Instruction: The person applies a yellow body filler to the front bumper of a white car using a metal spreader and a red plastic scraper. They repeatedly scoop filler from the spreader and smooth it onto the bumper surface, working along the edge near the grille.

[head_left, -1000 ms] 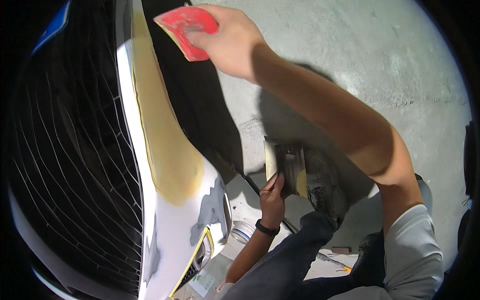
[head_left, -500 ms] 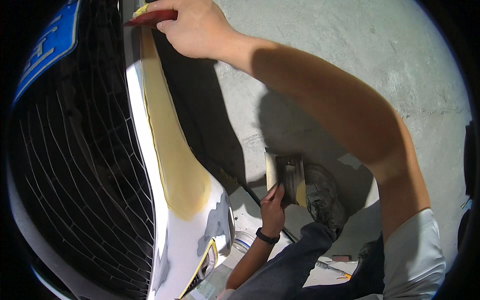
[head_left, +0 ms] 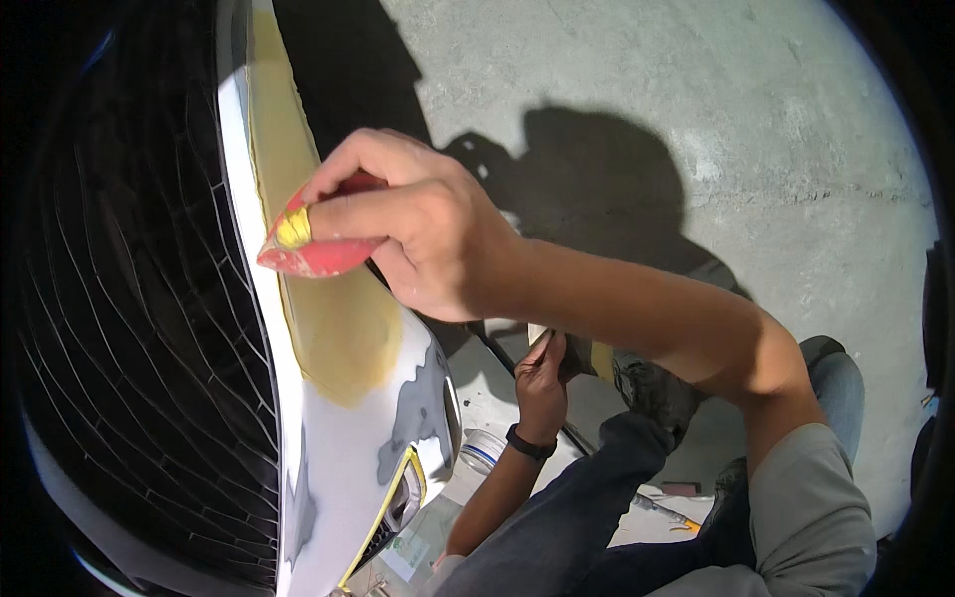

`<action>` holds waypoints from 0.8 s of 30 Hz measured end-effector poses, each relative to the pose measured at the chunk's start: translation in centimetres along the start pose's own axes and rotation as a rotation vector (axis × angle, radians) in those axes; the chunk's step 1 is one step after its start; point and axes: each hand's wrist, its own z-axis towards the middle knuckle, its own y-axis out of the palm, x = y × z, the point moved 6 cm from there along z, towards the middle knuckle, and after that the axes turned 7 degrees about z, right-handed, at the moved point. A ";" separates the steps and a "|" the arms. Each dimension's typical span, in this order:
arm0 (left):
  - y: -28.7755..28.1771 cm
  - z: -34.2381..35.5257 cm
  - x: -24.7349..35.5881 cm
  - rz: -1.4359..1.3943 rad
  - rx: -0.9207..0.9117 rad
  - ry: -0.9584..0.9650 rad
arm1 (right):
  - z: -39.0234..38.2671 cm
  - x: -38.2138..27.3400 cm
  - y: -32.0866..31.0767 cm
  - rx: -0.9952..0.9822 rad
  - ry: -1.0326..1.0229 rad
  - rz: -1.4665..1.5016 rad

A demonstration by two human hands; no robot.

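Note:
My right hand (head_left: 423,224) is closed around a flexible red spreader (head_left: 323,261). A yellow patch covers the tip of one finger. The spreader's edge is at the yellow filler (head_left: 343,343), which runs along a white car bumper (head_left: 343,488) with grey sanded patches. Lower down, my left hand (head_left: 542,386), with a black band on its wrist, grips a flat metal plate (head_left: 577,356) carrying a yellowish smear. My right forearm hides most of that plate.
A dark mesh grille (head_left: 139,298) fills the left side. Beneath my left arm, a clear container with a blue-striped rim (head_left: 480,450) stands by the bumper. My jeans-covered leg (head_left: 557,507) and shoe (head_left: 652,393) are near the plate. Concrete floor (head_left: 756,129) lies to the right.
My right hand has come down the bumper toward me with the red spreader, from the strip's far end to its middle. My left hand has hardly moved; my forearm now covers its plate.

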 end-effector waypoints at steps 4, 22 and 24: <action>-0.7 -0.8 1.1 0.651 0.051 0.375 | -3.0 -1.5 1.1 -0.030 0.041 0.024; -3.5 -1.2 -5.2 -0.070 0.082 0.127 | -9.1 -4.5 1.4 -0.338 0.162 -0.013; -3.3 -1.2 -5.2 -0.241 0.066 0.095 | -9.1 -4.7 1.3 -0.378 0.170 -0.026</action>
